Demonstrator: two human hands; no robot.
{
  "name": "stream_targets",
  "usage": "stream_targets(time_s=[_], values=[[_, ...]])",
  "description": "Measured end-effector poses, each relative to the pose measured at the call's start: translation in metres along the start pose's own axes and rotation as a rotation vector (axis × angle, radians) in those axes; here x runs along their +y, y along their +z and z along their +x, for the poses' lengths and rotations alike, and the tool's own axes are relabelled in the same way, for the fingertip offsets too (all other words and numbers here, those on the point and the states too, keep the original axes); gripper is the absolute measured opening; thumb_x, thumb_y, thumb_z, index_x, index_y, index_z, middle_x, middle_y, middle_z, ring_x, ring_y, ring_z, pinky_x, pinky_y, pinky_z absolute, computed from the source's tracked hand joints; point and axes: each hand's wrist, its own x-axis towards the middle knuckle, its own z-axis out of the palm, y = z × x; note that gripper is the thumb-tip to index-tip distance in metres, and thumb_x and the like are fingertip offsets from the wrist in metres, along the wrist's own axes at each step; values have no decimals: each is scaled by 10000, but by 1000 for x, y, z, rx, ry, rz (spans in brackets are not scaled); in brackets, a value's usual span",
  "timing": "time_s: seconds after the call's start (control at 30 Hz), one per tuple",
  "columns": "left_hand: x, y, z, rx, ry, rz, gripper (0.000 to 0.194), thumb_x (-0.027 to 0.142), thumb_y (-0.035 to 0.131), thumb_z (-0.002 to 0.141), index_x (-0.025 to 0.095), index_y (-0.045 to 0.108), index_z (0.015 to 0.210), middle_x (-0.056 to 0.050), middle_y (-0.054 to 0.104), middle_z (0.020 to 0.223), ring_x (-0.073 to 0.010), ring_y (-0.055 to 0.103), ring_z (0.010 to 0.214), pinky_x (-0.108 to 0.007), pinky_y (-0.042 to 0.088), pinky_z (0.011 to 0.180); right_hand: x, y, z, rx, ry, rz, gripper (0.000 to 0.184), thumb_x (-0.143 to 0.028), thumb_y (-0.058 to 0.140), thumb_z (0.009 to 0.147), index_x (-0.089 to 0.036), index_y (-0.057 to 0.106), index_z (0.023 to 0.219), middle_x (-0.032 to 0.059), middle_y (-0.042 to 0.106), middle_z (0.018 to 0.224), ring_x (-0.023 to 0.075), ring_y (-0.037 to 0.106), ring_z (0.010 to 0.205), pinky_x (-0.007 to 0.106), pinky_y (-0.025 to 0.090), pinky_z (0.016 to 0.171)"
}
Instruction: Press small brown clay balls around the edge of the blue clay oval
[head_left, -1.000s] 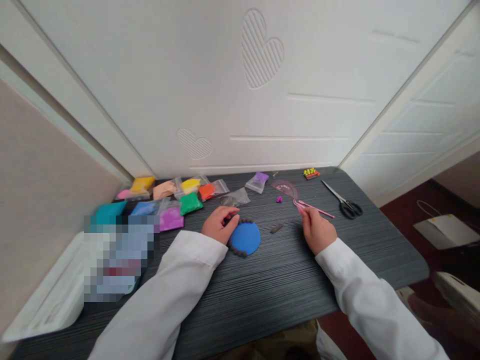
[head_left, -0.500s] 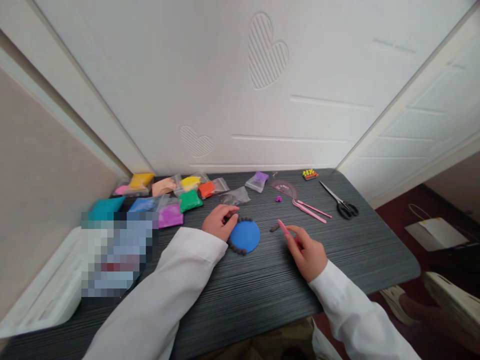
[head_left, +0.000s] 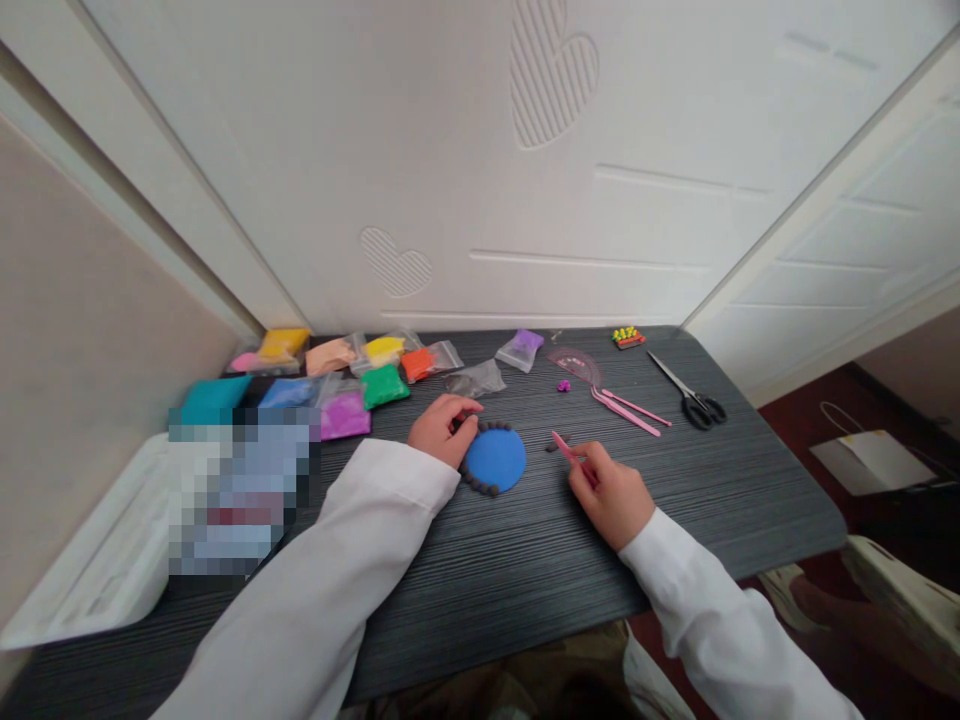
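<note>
A flat blue clay disc point(head_left: 496, 460) lies on the table, with small dark grey clay balls point(head_left: 480, 487) along part of its rim. My left hand point(head_left: 444, 430) rests at the disc's left edge, its fingers loosely bent, thumb and forefinger apart; nothing shows between them. Held in the fingers of my right hand point(head_left: 613, 495) is a pink modelling knife point(head_left: 562, 444). Its tip lies over a small dark grey clay strip point(head_left: 553, 447) to the right of the disc, covering part of it.
Bags of coloured clay point(head_left: 386, 385) line the back left. Behind my right hand lie pink tweezers point(head_left: 626, 410), a thin pink stick point(head_left: 637, 408), a clear protractor point(head_left: 576, 364) and a purple clay bit point(head_left: 564, 386). Black scissors point(head_left: 690, 395) lie right; a white tray point(head_left: 90, 560) stands left.
My right hand left the pink tools at the back, came forward and left with the pink knife, and brought its tip onto the dark clay strip. My left hand stays by the disc.
</note>
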Motion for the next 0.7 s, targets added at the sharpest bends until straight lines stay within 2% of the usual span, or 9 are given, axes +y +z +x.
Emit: stream_targets(time_s=[0.2,0.33,0.7], values=[[-4,3,1,18,19,-12,203,246,457,717,182,607,837,-8,559,814,-105,490,635,-234,400,615,0,2,1,-8,-60,-99,199,-301,346,821,-229,494,932,-21,614,662,134,593,590,212,372,530],[-7,7,2,54,17,-30,188,248,469,709,193,612,817,5,561,807,-94,482,606,-232,397,615,0,2,0,-13,-68,-104,201,-295,341,826,-229,499,932,-12,632,719,136,604,633,213,382,555],[-9,8,2,55,26,-23,194,261,472,708,194,612,823,6,560,799,-96,481,604,-237,391,608,0,2,0,-29,-86,-112,200,-298,334,831,-232,500,921,-8,644,753,138,609,653,213,381,561]])
